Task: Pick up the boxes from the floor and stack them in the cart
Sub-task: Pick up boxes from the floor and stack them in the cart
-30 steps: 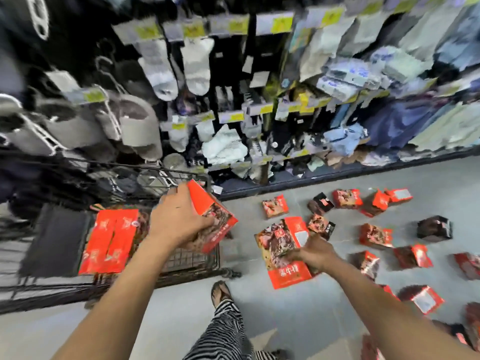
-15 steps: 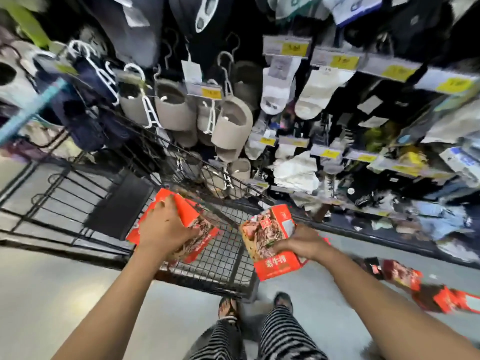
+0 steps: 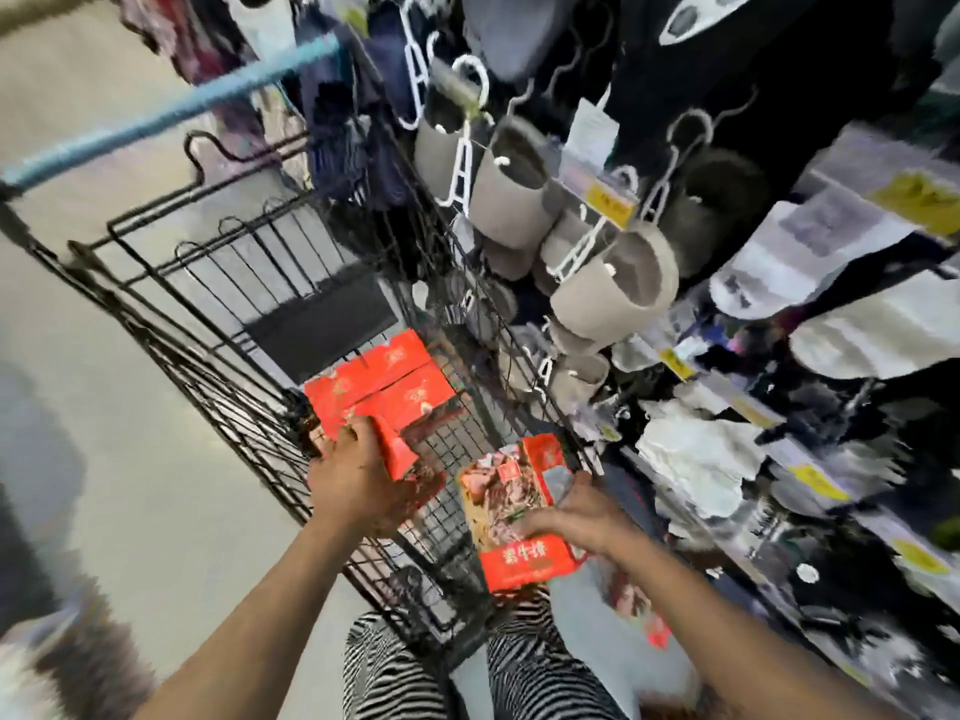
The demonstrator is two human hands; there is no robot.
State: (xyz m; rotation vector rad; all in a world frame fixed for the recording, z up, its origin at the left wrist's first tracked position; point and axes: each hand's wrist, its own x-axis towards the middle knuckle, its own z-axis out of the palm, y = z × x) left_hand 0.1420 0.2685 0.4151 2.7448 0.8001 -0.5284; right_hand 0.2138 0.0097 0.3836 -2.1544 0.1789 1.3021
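A black wire cart (image 3: 218, 356) stands in front of me, and red boxes (image 3: 384, 379) lie stacked flat on its floor. My left hand (image 3: 358, 478) is inside the cart basket, gripping a red box (image 3: 397, 449) right beside that stack. My right hand (image 3: 576, 517) holds a second red box (image 3: 511, 511) with a food picture, tilted over the cart's near right corner. A further red box (image 3: 636, 608) shows on the floor under my right forearm, blurred.
A shop rack with hanging grey slippers (image 3: 613, 283), socks and yellow price tags runs close along the cart's right side. The cart's blue handle (image 3: 171, 114) is at the far upper left. Pale floor (image 3: 104, 459) lies to the left. My striped trouser legs (image 3: 395, 672) are just behind the cart.
My view swung left from the boxes on the floor to the cart. Both hands carried their boxes over it, and the left one lowered its box beside the stack.
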